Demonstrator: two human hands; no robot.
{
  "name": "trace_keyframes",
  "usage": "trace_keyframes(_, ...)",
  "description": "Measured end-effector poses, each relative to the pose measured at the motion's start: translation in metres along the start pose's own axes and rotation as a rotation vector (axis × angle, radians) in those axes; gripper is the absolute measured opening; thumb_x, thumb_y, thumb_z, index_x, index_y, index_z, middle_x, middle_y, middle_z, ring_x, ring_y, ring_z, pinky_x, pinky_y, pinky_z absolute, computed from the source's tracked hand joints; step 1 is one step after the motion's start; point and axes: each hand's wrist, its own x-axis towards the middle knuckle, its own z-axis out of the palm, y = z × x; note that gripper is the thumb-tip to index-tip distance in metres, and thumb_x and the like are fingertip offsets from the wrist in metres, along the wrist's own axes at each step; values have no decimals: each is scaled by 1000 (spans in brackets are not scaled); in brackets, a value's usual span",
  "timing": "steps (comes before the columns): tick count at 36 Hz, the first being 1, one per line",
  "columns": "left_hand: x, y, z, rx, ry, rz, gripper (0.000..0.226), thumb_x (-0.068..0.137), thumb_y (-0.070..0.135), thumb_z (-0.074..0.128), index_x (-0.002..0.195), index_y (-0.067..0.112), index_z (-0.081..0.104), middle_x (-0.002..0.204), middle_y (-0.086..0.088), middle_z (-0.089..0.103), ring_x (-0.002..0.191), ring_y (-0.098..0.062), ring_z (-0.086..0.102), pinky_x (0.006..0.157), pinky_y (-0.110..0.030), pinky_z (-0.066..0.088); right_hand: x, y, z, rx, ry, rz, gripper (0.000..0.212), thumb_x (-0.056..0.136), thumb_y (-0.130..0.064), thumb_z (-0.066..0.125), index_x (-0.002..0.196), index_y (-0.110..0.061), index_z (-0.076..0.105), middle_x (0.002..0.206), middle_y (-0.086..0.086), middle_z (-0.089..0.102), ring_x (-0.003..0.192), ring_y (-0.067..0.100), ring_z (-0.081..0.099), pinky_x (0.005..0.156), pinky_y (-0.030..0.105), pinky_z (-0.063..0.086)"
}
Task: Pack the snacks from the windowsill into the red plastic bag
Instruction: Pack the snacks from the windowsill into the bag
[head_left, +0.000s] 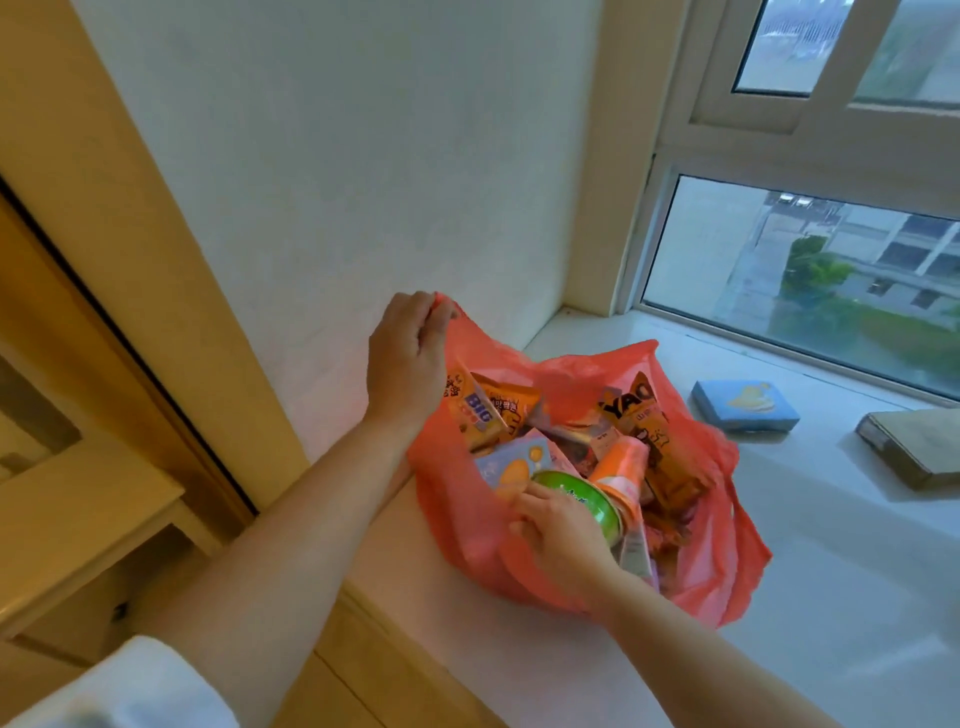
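The red plastic bag (722, 545) lies open on the white windowsill (841, 571), stuffed with several snack packets. My left hand (405, 358) pinches the bag's far-left handle and lifts it against the wall. My right hand (561, 535) grips a green-lidded cup (582, 504) at the bag's near side, over the opening. An orange cup (623, 462) lies beside it inside the bag. Orange packets (483, 410) stand at the back. A blue snack box (745, 405) rests on the sill outside the bag, to its right.
A brown flat box (914, 447) lies at the sill's right edge. The window pane (810, 280) bounds the far side and a white wall (337, 182) the left. A wooden frame and cabinet (88, 519) stand at lower left.
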Motion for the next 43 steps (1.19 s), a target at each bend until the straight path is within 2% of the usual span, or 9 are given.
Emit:
trace_keyframes(5,-13,-36,-3,355,-84,-171,28,99,28,43,100,10,64,97,-10,62,87,-28,58,67,-32,41,-3,-2,1,11,47,38,23,84,-13,49,97,-17,67,99,-6,63,80,24,62,62,33,44)
trace_keyframes(10,-33,-56,-10,554,-198,-254,34,99,34,40,110,15,66,104,-10,64,93,-33,59,72,-37,44,-6,-5,2,29,72,23,22,83,-8,52,96,-14,69,102,-3,65,80,26,64,55,22,36)
trace_keyframes(16,-45,-60,-1,621,-230,-250,36,99,35,41,126,19,59,113,-8,60,106,-29,52,76,-38,46,-6,-2,0,-27,56,2,20,85,-15,57,103,-16,66,102,-2,62,83,27,62,60,28,39)
trace_keyframes(19,-48,-53,9,628,-211,-180,43,97,30,46,139,17,46,120,-9,54,111,-31,45,75,-42,47,-12,10,-6,-145,284,-48,18,81,-29,60,94,-18,65,102,0,61,88,25,58,67,32,48)
trace_keyframes(24,-53,-36,27,653,-216,21,59,82,15,64,138,10,47,109,-16,58,96,-39,51,65,-43,49,-20,60,-53,-458,624,240,67,68,-35,75,125,-20,43,129,10,46,117,30,41,95,44,35)
trace_keyframes(29,-56,-23,51,721,-237,200,83,64,11,69,141,14,38,123,-16,54,109,-35,48,81,-46,47,-41,104,-99,-537,337,807,87,84,-40,63,150,-18,11,146,14,32,138,34,23,115,48,-1)
trace_keyframes(31,-56,-18,60,731,-248,265,86,62,12,68,142,17,35,129,-17,51,117,-33,40,93,-51,43,-49,116,-109,-543,186,983,69,90,-43,53,146,-17,23,131,10,51,127,31,41,112,50,17)
trace_keyframes(34,-60,-9,74,719,-273,324,84,62,13,73,139,21,40,138,-16,45,130,-32,28,106,-62,23,-59,126,-118,-330,46,1076,40,94,-43,48,118,-13,59,114,11,62,107,30,58,85,34,41)
trace_keyframes(43,-84,44,123,666,-405,562,68,66,25,71,132,24,51,138,-6,35,136,-30,24,112,-61,5,-78,122,-127,-226,125,987,27,92,-34,49,106,-18,66,109,7,66,98,27,61,77,32,47)
